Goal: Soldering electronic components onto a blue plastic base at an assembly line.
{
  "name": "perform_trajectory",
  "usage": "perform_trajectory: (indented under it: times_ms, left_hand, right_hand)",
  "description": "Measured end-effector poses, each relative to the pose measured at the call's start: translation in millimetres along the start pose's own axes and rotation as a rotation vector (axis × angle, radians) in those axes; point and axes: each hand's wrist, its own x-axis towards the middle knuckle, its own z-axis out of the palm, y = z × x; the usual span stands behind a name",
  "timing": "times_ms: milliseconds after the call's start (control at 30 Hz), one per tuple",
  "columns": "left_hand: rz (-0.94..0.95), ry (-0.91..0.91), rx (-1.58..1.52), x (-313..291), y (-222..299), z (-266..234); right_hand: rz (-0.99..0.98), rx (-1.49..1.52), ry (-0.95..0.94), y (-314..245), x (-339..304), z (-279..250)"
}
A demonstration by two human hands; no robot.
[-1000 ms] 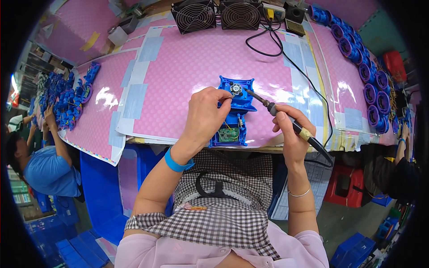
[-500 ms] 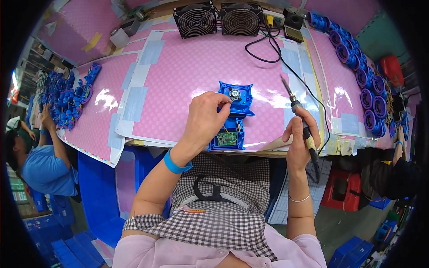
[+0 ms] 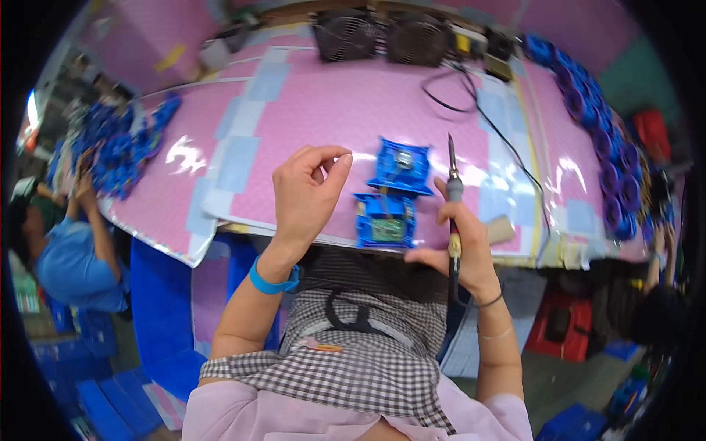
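Observation:
Two blue plastic housing halves lie near the front edge of the pink-covered table. The far half point(image 3: 419, 176) carries a round silver part point(image 3: 404, 159); the near half point(image 3: 364, 213) holds a green circuit board point(image 3: 387, 230). Thin wires run between them. To their left, my left hand point(image 3: 305, 195) is raised with thumb and forefinger pinched together; whatever may be in the pinch is too small to make out. Just right of the halves, my right hand point(image 3: 474, 253) grips a soldering iron point(image 3: 454, 192), its bare tip pointing away from me.
Two black fans point(image 3: 346, 37) stand at the back, beside a soldering iron stand point(image 3: 498, 65). A black cord point(image 3: 507, 143) crosses the right side. Blue-purple housings point(image 3: 610, 147) line the far right; more blue parts point(image 3: 110, 147) are heaped left, where a co-worker point(image 3: 77, 242) sits.
My left hand has drawn back left, away from the housing. My right hand has brought the soldering iron left, close beside the halves. The whole view has shifted slightly and blurred.

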Motion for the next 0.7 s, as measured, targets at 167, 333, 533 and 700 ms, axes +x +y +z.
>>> perform_trajectory:
  times_ms: [167, 333, 533, 700]
  left_hand:
    - [-0.418, 0.154, -0.388, -26, -10, -65]
    - [-0.345, 0.53, -0.723, -79, -34, -114]
    - [-0.379, 0.516, -0.852, -66, -42, -133]
    - [-0.574, 0.155, -1.545, -64, -65, -139]
  right_hand:
    - [-0.024, -0.115, -0.111, -15, 15, 38]
    - [-0.205, 0.181, -0.129, -43, 110, 173]
    - [-0.403, 0.287, 0.051, -91, 194, 215]
    - [-0.391, 0.195, 0.227, -85, 136, 90]
